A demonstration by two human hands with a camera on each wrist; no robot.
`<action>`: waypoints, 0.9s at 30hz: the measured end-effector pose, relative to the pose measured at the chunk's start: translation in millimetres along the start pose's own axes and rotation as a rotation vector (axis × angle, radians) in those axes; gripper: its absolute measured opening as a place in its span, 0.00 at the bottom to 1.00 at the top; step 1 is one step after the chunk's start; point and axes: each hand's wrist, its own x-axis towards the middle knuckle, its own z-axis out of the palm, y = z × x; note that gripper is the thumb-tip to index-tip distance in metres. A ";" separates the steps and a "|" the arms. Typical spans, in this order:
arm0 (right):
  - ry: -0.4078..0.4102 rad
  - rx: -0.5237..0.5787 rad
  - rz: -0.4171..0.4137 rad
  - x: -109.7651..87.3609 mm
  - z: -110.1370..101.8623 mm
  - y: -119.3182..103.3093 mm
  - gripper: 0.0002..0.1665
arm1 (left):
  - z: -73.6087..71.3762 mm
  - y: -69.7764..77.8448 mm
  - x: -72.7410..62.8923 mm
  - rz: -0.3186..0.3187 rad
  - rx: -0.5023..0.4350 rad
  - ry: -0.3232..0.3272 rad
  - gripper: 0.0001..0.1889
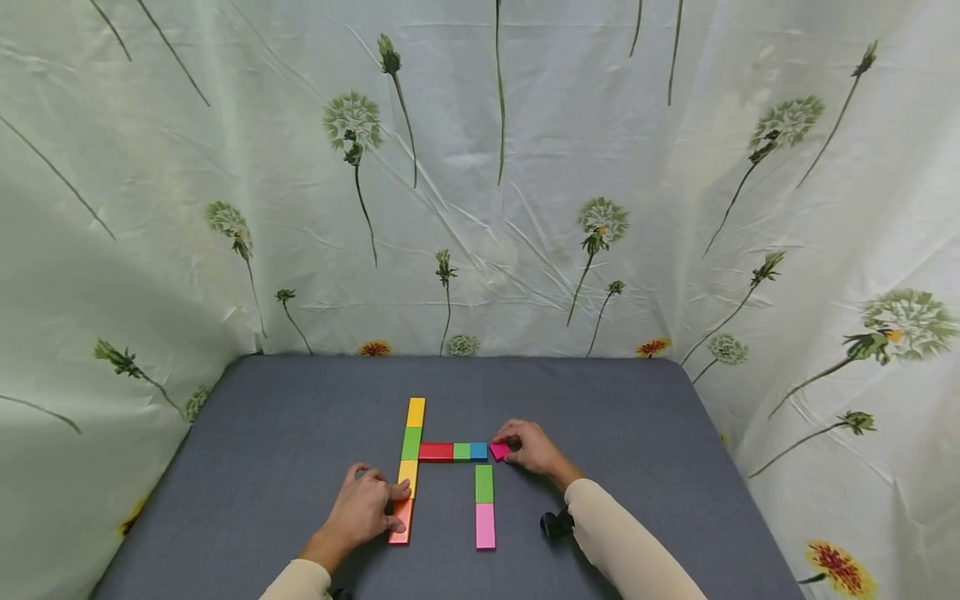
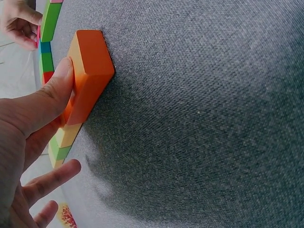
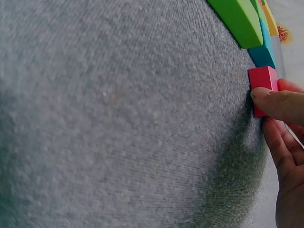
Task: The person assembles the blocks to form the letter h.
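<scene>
My right hand (image 1: 536,450) pinches a small magenta block (image 1: 498,451) between thumb and fingers, just right of the blue block (image 1: 478,452). In the right wrist view the magenta block (image 3: 262,76) sits close to the blue block (image 3: 262,52). My left hand (image 1: 362,505) rests its thumb and index finger on the left column, the thumb on the orange block (image 1: 401,525), the index finger at the lower yellow block (image 1: 407,473). That column continues up through a green block (image 1: 412,443) to another yellow block (image 1: 416,412). Its orange block (image 2: 96,52) looks large in the left wrist view.
A red block (image 1: 436,452) and a small green block (image 1: 461,451) join the left column to the blue block. Below lie a longer green block (image 1: 484,483) and a light pink block (image 1: 485,527), end to end. Grey cloth (image 1: 600,400) covers the table; a floral curtain (image 1: 480,208) hangs behind.
</scene>
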 end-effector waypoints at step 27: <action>-0.023 0.070 -0.032 8.1 -2.7 7.7 0.16 | -0.6 1.7 -2.5 0.007 -0.019 0.046 0.28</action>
